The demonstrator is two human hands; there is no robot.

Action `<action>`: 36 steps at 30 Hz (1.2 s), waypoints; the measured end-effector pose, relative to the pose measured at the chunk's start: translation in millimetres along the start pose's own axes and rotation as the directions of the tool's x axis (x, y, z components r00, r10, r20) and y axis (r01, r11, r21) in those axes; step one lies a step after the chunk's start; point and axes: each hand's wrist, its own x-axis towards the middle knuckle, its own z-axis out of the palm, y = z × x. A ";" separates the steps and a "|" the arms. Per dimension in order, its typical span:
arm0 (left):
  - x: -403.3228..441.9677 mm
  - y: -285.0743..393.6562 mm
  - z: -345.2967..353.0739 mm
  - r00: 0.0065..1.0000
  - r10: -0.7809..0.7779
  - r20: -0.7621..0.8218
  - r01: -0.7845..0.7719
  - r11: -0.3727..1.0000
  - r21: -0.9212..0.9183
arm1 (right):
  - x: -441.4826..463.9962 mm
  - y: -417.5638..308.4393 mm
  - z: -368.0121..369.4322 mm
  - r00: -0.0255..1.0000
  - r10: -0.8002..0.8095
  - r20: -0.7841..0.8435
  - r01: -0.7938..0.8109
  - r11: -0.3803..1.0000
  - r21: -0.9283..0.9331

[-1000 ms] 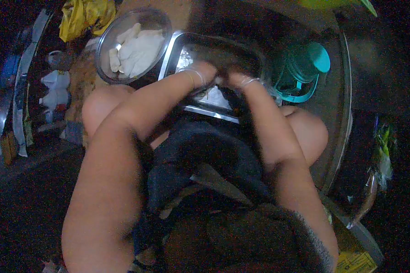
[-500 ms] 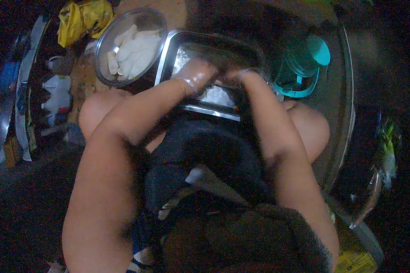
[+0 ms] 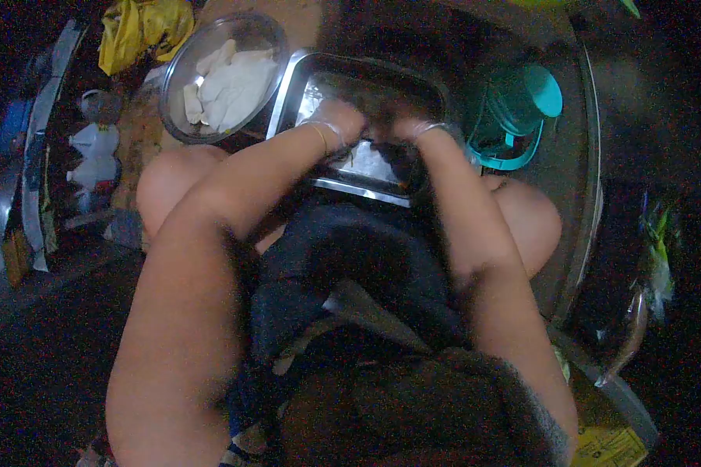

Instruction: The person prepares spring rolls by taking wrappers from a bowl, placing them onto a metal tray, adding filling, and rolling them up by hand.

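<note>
Both hands are over a rectangular metal tray [image 3: 358, 190], close together near its middle. My left hand [image 3: 339, 123] wears a clear plastic glove, its fingers blurred and dim. My right hand [image 3: 409, 123], also in a clear glove, meets it from the other side, and its fingertips are lost in shadow. Whether either hand holds something cannot be made out. Dark, indistinct matter lies in the tray beneath them. Left of the tray stands a round bowl [image 3: 170, 117] with several pale, whitish pieces [image 3: 237, 89] in it.
A teal container [image 3: 541, 92] with a handle stands right of the tray. At the upper left lies a yellow plastic bag [image 3: 144, 35]. White containers [image 3: 95, 156] are at the left. Green-and-white stalks [image 3: 660, 261] are at the far right, a yellow printed item [image 3: 611, 447] at the lower right.
Both hands have shifted slightly over the tray and stay close together. The camera view has moved a little. The bowl and the teal container stand as before.
</note>
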 end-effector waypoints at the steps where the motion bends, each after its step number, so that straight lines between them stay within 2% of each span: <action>1: 0.9 0.2 -0.3 1.000 -0.017 0.009 0.017 1.000 0.003 | 5.5 4.5 15.2 0.999 0.016 -0.029 -0.015 1.000 0.007; 4: -9.2 4.0 -6.0 0.987 0.065 -0.144 -0.080 0.991 -0.103 | 13.5 15.1 42.7 0.999 0.028 -0.046 -0.027 0.999 0.027; 7: -5.2 1.7 11.1 0.931 0.188 -0.313 -0.196 0.981 0.004 | 16.1 17.7 41.4 1.000 0.000 -0.026 -0.001 0.999 -0.032; 11: -4.1 3.9 10.0 0.987 0.098 -0.130 -0.095 0.995 0.030 | 20.8 44.3 43.9 0.998 0.052 -0.045 -0.053 0.999 -0.007; 14: 1.8 2.7 8.3 0.995 0.089 -0.045 -0.087 0.995 0.040 | 29.1 74.2 86.3 0.970 0.145 -0.198 -0.148 0.989 -0.001; 17: -2.4 5.6 -4.2 0.996 0.089 -0.020 -0.090 0.996 -0.023 | 35.6 95.7 140.4 0.889 0.227 -0.397 -0.251 0.968 -0.008; 18: -17.0 13.6 -27.8 0.996 0.082 -0.019 -0.083 0.994 -0.071 | 16.5 63.6 105.1 0.915 0.328 -0.236 -0.310 0.944 0.111; 20: -22.7 16.1 -32.5 0.997 0.053 -0.064 -0.061 0.988 -0.140 | -19.7 0.5 36.0 0.876 0.468 0.113 -0.480 0.833 0.276; 22: -10.2 12.9 -11.1 0.988 0.021 -0.151 -0.050 0.981 -0.188 | 18.2 57.4 106.9 0.909 0.407 -0.094 -0.388 0.906 0.170; 23: -15.1 15.2 -21.5 0.998 0.034 -0.053 -0.041 0.990 -0.135 | 31.2 77.7 131.4 0.912 0.362 -0.191 -0.347 0.931 0.109; 25: -31.1 21.6 -52.5 0.989 0.037 0.142 -0.034 0.999 -0.024 | 4.9 22.4 74.0 0.834 0.540 -0.116 -0.480 0.813 0.330; 27: -22.9 18.0 -37.4 0.990 0.033 0.136 -0.033 0.999 -0.002 | -6.6 0.9 55.3 0.786 0.614 -0.078 -0.508 0.712 0.485; 31: -13.8 15.7 -23.3 0.991 0.043 0.128 -0.046 0.999 0.025 | -4.7 21.1 96.1 0.754 0.633 -0.173 -0.334 0.597 0.729; 32: -11.3 13.9 -18.2 0.993 0.056 0.105 -0.057 0.998 0.005 | -1.6 27.1 104.6 0.753 0.638 -0.161 -0.316 0.565 0.763; 35: -7.4 11.7 -8.2 0.995 0.071 0.065 -0.071 0.998 -0.003 | 1.8 40.0 122.0 0.780 0.626 -0.013 -0.440 0.562 0.701; 36: -9.3 13.2 -9.7 0.995 0.063 0.079 -0.065 0.998 0.026 | 2.5 43.0 123.9 0.807 0.589 0.037 -0.490 0.635 0.597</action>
